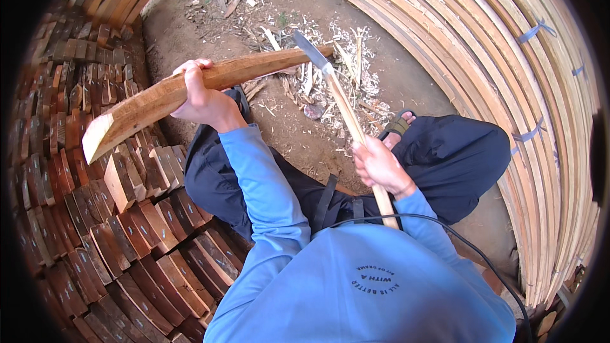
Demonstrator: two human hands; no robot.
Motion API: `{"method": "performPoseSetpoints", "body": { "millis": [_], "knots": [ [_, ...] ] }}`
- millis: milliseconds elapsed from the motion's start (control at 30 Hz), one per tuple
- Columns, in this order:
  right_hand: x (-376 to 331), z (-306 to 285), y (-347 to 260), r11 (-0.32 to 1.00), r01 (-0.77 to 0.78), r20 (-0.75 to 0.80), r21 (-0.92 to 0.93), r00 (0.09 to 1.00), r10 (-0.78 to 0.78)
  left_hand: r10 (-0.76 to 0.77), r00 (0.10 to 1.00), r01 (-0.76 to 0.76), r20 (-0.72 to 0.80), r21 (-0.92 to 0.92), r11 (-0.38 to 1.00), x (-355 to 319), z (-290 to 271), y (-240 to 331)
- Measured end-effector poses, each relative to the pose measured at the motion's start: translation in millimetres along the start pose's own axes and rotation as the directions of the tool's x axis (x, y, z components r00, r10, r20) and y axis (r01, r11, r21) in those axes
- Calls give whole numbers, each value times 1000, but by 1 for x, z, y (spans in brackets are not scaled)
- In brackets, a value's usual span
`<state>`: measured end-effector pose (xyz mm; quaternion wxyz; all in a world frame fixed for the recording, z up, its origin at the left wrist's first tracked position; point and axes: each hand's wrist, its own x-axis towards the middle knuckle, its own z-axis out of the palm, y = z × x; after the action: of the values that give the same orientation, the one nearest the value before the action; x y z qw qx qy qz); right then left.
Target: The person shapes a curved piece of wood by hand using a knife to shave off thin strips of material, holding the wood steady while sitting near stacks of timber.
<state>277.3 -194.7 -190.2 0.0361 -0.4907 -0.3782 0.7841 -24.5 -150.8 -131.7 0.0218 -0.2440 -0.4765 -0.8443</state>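
Observation:
My left hand (202, 98) is closed around a thick, rough wooden billet (146, 103), with the thumb lying over its top. The billet slants from its pale cut end at the left to its far end over the wood chips. In my right hand (383, 166) is the long wooden handle of a knife (343, 98), gripped partway down, its butt reaching back toward my waist. The knife's grey blade (310, 49) crosses the billet near its far end; whether it touches the wood I cannot tell.
Stacked short boards (140, 228) fill the left side. Long curved-looking planks tied with blue strips (495, 57) stand along the right. Pale shavings (365, 79) litter the dirt floor (190, 25) ahead. A black cable (470, 241) runs across my right side.

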Motion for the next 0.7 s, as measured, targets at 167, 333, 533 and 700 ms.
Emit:
{"method": "performPoseSetpoints", "body": {
  "millis": [167,333,533,700],
  "knots": [
    [37,-3,3,1000,15,-7,6,1000,-15,29,999,-29,34,-19,999,-11,7,3],
    [-7,4,2,998,30,62,46,998,-33,-17,999,20,-52,40,999,14,-9,-1],
    [22,-5,-11,999,24,-55,-43,998,-27,5,999,-5,-38,6,1000,3,-8,2],
    [21,-15,-6,999,-32,-62,3,998,32,-43,998,41,-36,-48,998,9,-28,-3]
  ]
}}
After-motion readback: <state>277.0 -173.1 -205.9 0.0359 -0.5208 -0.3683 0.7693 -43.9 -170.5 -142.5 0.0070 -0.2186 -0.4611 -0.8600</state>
